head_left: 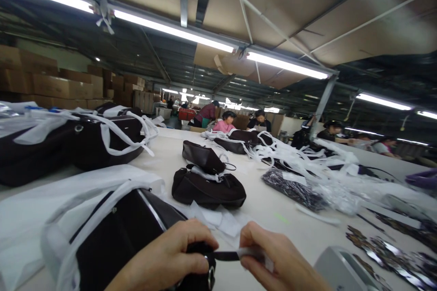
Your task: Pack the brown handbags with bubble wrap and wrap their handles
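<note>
My left hand (pixel 177 254) is closed on a small black pouch (pixel 196 279) with a metal ring on it. A narrow black strap (pixel 226 256) runs from there to my right hand (pixel 269 254), which pinches its other end together with a piece of white wrapping (pixel 252 253). Beside my left hand lies a black handbag (pixel 112 241) with its handle wrapped in white strip (pixel 102 213). Just beyond my hands are loose white sheets (pixel 218 219), and past them two black bags (pixel 208 188) are stacked.
More black bags (pixel 102 141) with white-wrapped handles pile up on the left. Farther right lie a plastic-wrapped bundle (pixel 293 186), shiny metal pieces (pixel 392 254) and a grey device (pixel 344 273). Other people (pixel 225 122) sit across the white table (pixel 164 145).
</note>
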Tool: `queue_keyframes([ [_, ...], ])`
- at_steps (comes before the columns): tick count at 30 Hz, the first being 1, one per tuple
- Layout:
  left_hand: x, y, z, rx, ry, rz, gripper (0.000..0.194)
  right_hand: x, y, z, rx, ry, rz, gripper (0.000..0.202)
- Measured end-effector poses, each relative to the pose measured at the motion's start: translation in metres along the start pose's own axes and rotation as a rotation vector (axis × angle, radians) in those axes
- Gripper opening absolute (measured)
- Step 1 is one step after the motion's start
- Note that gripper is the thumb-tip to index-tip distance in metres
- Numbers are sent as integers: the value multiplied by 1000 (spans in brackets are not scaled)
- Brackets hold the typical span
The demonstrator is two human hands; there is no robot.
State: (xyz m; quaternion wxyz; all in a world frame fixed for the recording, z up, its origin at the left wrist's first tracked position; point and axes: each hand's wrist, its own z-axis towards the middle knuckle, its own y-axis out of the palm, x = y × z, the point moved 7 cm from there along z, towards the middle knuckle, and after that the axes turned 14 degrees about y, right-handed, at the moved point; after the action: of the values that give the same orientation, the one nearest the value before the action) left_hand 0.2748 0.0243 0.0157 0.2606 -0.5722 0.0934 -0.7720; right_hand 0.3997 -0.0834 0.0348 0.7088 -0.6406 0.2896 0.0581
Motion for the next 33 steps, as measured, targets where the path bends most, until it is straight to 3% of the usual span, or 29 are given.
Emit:
queue_keyframes([
  [5,-3,5,1,16,-41,-7,41,-21,5,-4,-38,42,-45,20],
  [10,3,-4,-5,-7,-25,34,35,-40,3,-15,-98,176,-83,10],
  [11,4,-6,-7,-10,-16,50,35,-44,1,-18,-114,176,-61,5],
  [14,4,-7,-8,-11,25,80,34,-55,-9,-20,-141,121,-22,19],
  [17,4,-5,-7,-26,77,106,30,-54,-17,-17,-160,114,-53,23],
  [21,9,1,-7,-61,155,207,25,-45,-15,-13,-216,211,-42,37],
  [28,11,4,-12,-48,217,309,23,-58,4,-11,-96,132,-37,38],
  [33,9,5,-13,-63,221,369,21,-58,10,-4,-82,129,97,34],
])
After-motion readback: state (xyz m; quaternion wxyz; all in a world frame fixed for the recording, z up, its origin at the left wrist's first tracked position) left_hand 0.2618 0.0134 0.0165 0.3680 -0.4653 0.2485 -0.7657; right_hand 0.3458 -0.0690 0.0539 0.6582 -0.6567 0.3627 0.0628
